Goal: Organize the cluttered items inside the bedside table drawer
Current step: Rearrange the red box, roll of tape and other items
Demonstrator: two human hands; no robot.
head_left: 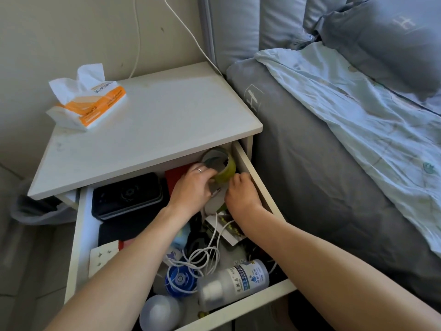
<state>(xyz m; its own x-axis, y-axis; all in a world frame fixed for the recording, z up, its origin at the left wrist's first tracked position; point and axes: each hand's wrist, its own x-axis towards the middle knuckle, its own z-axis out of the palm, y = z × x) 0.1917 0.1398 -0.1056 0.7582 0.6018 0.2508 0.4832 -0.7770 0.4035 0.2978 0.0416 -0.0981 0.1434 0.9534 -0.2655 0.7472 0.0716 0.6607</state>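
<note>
White bottle (235,281) lying flat; drawer (82,235) crammed, cables tangled.

A home bedroom: a bed (334,163) with pillows (386,37) beside a white bedside table (152,120).

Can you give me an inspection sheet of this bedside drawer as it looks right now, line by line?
Surface: white bedside table top bears an orange-and-white tissue pack.
Job's things: open white drawer; olive-green tape roll at its back right corner; flat black case at back left.
Clutter: clear plastic bottle with a blue label lying on its side, round blue disc, white dome-shaped cap, red card.
Hands: left hand, ring on one finger, and right hand both grip the tape roll.
Cables: tangled white cord in the drawer; white wall cable behind the table.
Surroundings: grey duvet, pale blue sheet, bin with a liner.
</note>
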